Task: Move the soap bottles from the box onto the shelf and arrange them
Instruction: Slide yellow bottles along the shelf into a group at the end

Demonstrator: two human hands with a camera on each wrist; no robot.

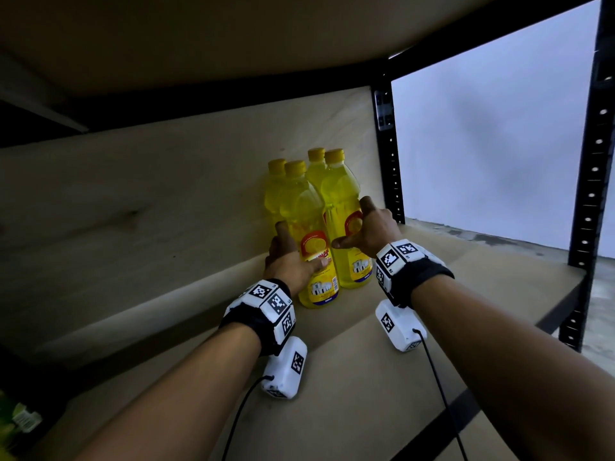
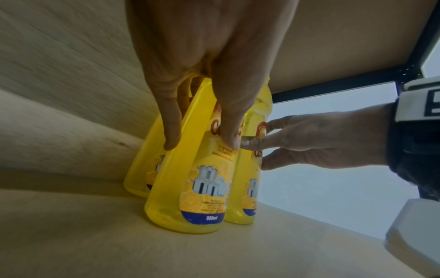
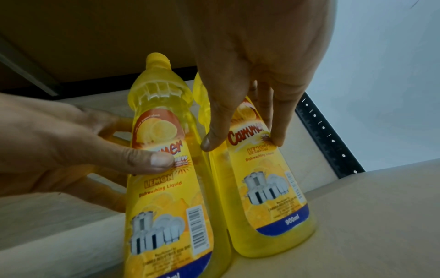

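Several yellow lemon dish-soap bottles with yellow caps stand upright in a tight cluster at the back of the wooden shelf (image 1: 432, 294). My left hand (image 1: 289, 261) (image 2: 200, 143) grips the front left bottle (image 1: 301, 207) (image 2: 190, 197) (image 3: 161, 188), thumb on its label and fingers round its far side. My right hand (image 1: 369, 227) (image 3: 244, 143) holds the front right bottle (image 1: 339, 201) (image 3: 266, 188) (image 2: 247, 188) at label height, thumb on one side and fingers on the other. Both bottles stand on the board and touch each other. Two more bottles (image 1: 316, 168) stand right behind them.
A wooden back panel (image 1: 133, 201) closes the shelf behind the bottles. A black perforated post (image 1: 389, 154) stands just right of them, another (image 1: 585, 194) at the front right corner. The upper shelf board (image 1: 233, 34) hangs low overhead. Something green (image 1: 20, 417) shows at bottom left.
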